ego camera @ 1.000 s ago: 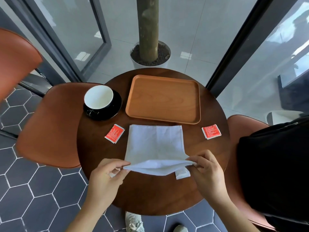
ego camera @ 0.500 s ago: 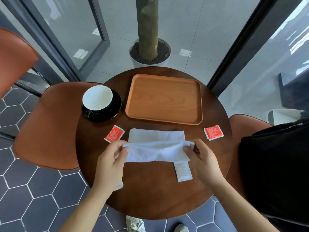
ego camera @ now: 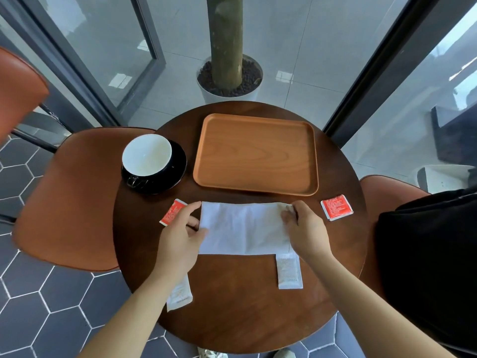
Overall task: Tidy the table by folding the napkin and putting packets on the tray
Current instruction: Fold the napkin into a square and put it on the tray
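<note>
Pinching the napkin's (ego camera: 245,228) far corners to square its fold, left hand (ego camera: 178,244) and right hand (ego camera: 304,231) worked at six o'clock from the bare tray (ego camera: 255,153).

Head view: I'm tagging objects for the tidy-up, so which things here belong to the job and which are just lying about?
Job: napkin, pinched by left hand and right hand; tray; left red packet; right red packet; right white packet; left white packet, partly under the forearm.
Lying about: cup; saucer; orange chair; potted tree.
</note>
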A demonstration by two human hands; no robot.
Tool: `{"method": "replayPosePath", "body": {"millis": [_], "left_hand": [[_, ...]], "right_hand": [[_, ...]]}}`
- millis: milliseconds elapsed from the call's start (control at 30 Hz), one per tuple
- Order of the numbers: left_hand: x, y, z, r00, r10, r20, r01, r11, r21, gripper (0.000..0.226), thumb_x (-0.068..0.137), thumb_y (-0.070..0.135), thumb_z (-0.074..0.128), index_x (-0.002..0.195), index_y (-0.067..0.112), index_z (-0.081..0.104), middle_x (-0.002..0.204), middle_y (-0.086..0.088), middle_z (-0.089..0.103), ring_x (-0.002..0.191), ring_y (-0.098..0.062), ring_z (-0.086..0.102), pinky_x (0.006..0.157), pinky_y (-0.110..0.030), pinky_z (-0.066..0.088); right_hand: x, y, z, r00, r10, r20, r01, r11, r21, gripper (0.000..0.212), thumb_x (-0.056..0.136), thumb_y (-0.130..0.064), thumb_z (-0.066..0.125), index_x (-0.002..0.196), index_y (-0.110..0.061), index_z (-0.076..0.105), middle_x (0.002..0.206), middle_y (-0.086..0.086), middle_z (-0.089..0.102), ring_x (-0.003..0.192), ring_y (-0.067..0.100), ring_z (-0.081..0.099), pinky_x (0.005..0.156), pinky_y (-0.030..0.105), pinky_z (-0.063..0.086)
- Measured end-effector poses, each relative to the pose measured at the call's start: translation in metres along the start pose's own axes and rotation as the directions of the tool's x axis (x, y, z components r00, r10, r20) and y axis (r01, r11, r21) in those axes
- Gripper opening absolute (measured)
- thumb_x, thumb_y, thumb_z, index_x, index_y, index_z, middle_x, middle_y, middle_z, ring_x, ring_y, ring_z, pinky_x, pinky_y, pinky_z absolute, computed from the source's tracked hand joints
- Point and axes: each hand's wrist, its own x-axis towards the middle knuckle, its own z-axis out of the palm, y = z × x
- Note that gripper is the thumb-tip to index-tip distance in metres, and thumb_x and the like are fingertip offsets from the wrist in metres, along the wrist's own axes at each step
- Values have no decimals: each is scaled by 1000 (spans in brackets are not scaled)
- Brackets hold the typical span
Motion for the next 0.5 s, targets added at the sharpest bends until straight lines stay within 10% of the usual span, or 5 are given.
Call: {"method": "replayPosePath", "body": {"millis": [300, 500], "left_hand": [[-7, 13, 12, 988, 140, -65, -111, 935, 338, 44, 88, 9, 71, 130, 14, 60, 99, -1, 61, 82, -20, 62, 69, -34, 56], [-6, 3, 37, 875, 484, -3, -409, 741, 532, 45, 93, 29, 44, 127, 10, 66, 140, -16, 54, 133, -39, 50, 104, -51, 43]], "right_hand": [[1, -11, 4, 995, -25, -93, 16, 995, -98, 10, 100, -25, 51, 102, -16, 55, 88, 4, 64, 82, 32, 62, 70, 39, 48], [-26, -18, 19, 818, -572, -61, 481, 738, -472, 43, 79, -23, 77, 121, -17, 69, 130, 0, 64, 118, 26, 60, 92, 37, 52]]}}
